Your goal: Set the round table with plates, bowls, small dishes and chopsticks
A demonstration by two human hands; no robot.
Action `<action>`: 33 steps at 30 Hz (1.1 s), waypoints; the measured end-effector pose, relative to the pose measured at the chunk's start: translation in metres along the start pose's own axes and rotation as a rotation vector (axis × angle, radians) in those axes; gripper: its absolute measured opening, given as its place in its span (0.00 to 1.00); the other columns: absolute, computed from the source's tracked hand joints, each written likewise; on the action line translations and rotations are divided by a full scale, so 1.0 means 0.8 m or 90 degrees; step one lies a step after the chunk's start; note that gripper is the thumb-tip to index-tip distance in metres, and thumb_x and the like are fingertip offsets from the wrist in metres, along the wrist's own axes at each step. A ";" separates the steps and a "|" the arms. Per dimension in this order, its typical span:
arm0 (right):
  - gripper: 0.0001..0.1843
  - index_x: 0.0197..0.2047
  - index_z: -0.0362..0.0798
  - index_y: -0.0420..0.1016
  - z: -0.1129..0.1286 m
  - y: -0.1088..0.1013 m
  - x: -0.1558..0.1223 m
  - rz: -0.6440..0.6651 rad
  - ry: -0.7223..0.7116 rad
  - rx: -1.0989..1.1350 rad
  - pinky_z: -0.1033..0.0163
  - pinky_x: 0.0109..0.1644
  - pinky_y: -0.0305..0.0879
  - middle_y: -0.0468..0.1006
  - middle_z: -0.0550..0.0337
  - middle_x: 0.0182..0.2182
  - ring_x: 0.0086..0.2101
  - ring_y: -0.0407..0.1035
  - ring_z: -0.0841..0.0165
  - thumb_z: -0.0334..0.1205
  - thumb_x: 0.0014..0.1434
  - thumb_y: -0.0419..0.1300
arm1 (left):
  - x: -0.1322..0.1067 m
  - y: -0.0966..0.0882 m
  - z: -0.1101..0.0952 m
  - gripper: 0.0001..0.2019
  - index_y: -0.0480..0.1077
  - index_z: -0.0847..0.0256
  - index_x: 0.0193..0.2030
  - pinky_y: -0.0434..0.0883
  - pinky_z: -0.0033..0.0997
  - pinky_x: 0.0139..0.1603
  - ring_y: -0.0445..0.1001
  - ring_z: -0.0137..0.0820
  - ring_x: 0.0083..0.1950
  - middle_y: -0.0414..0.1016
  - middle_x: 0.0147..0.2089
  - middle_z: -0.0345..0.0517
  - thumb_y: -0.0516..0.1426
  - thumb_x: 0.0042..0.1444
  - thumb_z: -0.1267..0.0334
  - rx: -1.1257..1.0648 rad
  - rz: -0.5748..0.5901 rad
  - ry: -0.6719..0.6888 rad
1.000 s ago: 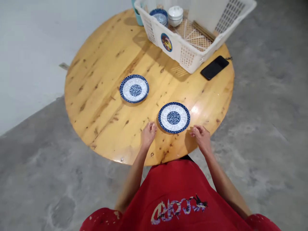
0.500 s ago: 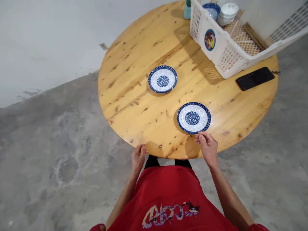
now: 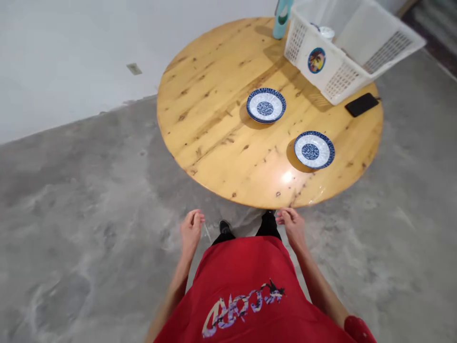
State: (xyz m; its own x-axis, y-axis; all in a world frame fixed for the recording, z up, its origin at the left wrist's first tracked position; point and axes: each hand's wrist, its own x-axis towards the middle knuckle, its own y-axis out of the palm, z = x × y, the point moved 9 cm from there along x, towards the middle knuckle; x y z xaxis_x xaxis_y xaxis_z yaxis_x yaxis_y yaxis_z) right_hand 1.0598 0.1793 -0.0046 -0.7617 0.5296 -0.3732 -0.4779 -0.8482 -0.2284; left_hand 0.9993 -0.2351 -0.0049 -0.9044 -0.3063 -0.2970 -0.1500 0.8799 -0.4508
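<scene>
My left hand (image 3: pixel 192 227) hangs in the air left of the table's near edge, over the floor, fingers loosely bent and nothing in them. Just off the near edge is my right hand (image 3: pixel 293 226), also empty, its fingers half curled and slightly apart. Nearest to it on the wooden table (image 3: pixel 214 157) lies a blue-and-white plate (image 3: pixel 310 151). Farther back and to the left sits a small stack of matching plates (image 3: pixel 266 105), with more than one rim showing. Neither hand touches a plate.
A white plastic basket (image 3: pixel 332 71) stands at the back right, with white and blue bowls (image 3: pixel 326 33) partly hidden inside. Beside it lies a black phone (image 3: pixel 362 104). A light-blue bottle-like item (image 3: pixel 281 21) is at the far edge. A wall rises behind the table.
My right hand has let go of the near plate's rim and drawn back off the table. My left hand has left the table edge. The view has shifted, showing the table farther off.
</scene>
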 end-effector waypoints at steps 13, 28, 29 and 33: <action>0.18 0.38 0.47 0.77 0.060 0.096 -0.013 0.093 -0.086 -0.046 0.64 0.29 0.72 0.81 0.57 0.29 0.26 0.76 0.67 0.54 0.56 0.61 | 0.028 -0.019 -0.013 0.16 0.74 0.58 0.43 0.76 0.32 0.35 0.80 0.34 0.34 0.80 0.34 0.45 0.53 0.59 0.49 -0.058 0.068 0.079; 0.11 0.33 0.46 0.74 0.172 0.126 0.263 -0.065 -0.049 0.021 0.65 0.27 0.69 0.79 0.56 0.30 0.25 0.73 0.68 0.44 0.52 0.58 | 0.216 0.053 -0.176 0.17 0.74 0.58 0.43 0.77 0.34 0.38 0.81 0.35 0.36 0.81 0.37 0.47 0.54 0.60 0.48 0.032 0.166 0.151; 0.10 0.34 0.46 0.74 0.179 0.125 0.285 -0.074 -0.053 0.014 0.65 0.27 0.69 0.79 0.56 0.30 0.25 0.74 0.67 0.43 0.52 0.57 | 0.221 0.063 -0.186 0.17 0.74 0.58 0.43 0.77 0.34 0.38 0.81 0.35 0.35 0.81 0.36 0.47 0.54 0.60 0.48 0.028 0.177 0.148; 0.15 0.40 0.43 0.76 0.206 0.117 0.360 -0.124 -0.110 -0.069 0.62 0.33 0.72 0.81 0.53 0.34 0.29 0.77 0.65 0.43 0.56 0.54 | 0.250 0.106 -0.235 0.16 0.74 0.59 0.42 0.77 0.35 0.38 0.81 0.36 0.36 0.80 0.36 0.49 0.54 0.59 0.49 0.048 0.215 0.175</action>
State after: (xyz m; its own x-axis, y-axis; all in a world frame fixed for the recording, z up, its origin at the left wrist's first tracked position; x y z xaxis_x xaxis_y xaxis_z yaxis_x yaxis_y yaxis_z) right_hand 0.7236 0.2533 0.0146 -0.7282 0.6673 -0.1563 -0.5794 -0.7213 -0.3795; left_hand 0.7308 -0.1533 0.0556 -0.9718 0.1109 -0.2080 0.1928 0.8817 -0.4306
